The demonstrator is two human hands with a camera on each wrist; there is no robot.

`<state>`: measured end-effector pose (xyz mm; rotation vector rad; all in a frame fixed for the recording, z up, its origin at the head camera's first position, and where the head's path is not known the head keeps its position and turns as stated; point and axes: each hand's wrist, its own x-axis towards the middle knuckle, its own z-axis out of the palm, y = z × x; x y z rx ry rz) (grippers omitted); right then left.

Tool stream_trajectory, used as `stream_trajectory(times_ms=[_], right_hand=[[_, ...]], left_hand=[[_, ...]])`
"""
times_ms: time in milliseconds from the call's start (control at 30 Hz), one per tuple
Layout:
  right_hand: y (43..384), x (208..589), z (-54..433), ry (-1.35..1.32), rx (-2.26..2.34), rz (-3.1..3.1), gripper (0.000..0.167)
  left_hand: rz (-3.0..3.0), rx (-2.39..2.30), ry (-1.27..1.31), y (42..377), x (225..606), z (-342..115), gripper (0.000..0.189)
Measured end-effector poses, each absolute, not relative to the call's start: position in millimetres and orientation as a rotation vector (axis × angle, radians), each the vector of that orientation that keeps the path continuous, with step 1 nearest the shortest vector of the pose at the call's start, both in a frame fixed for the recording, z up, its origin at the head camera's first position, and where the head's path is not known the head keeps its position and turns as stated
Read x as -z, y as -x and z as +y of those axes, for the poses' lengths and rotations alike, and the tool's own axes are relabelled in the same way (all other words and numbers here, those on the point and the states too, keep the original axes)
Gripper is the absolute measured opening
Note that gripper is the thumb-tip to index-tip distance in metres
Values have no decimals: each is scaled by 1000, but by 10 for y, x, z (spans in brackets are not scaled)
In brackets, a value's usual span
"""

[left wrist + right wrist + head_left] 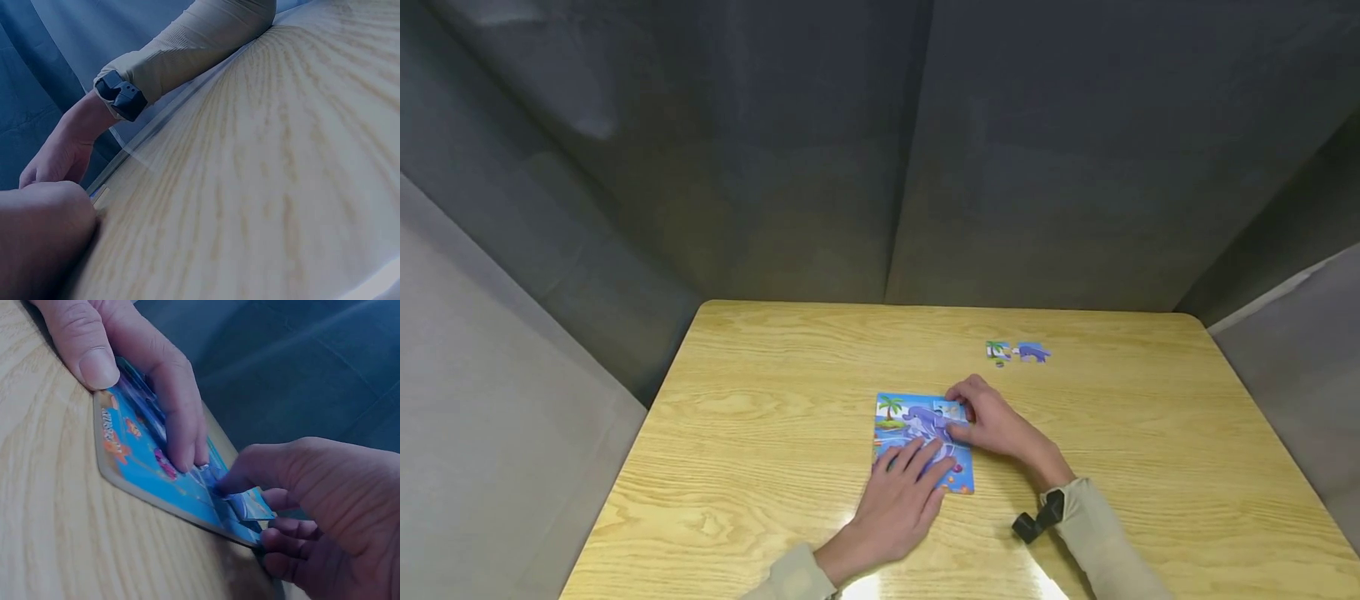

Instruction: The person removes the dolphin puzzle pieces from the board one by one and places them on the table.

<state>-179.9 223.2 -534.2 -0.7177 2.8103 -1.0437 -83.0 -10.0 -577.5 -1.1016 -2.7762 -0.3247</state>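
Note:
A jigsaw puzzle (887, 433) with a dolphin and palm tree picture lies flat on the table. My left hand (898, 508) rests on its lower part with fingers spread; in the right wrist view these fingers (178, 419) touch the picture. At the puzzle's upper right corner my right hand (996, 421) pinches a puzzle piece (255, 505) between thumb and fingers. That piece sits slightly tilted above the surface around it, and part of it is hidden by the thumb. The left wrist view shows the right hand (56, 156) only from the side.
Farther back on the wooden table (760, 375) lie a loose palm tree piece (997, 350) and a loose dolphin piece (1033, 352), close together. A black wrist strap (1040, 517) is on the right wrist. Dark curtains (790, 167) stand behind the table.

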Motion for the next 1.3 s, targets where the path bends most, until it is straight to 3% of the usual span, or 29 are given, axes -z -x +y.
stream_trajectory(times_ms=[300, 1300], right_hand=[[1825, 5332, 2287, 865, 1105, 2690, 47], [1914, 5407, 2406, 920, 1093, 2852, 44]], left_hand=[[-2778, 331, 1098, 829, 5750, -99, 50], [-2792, 323, 1091, 827, 5748, -93, 50]])
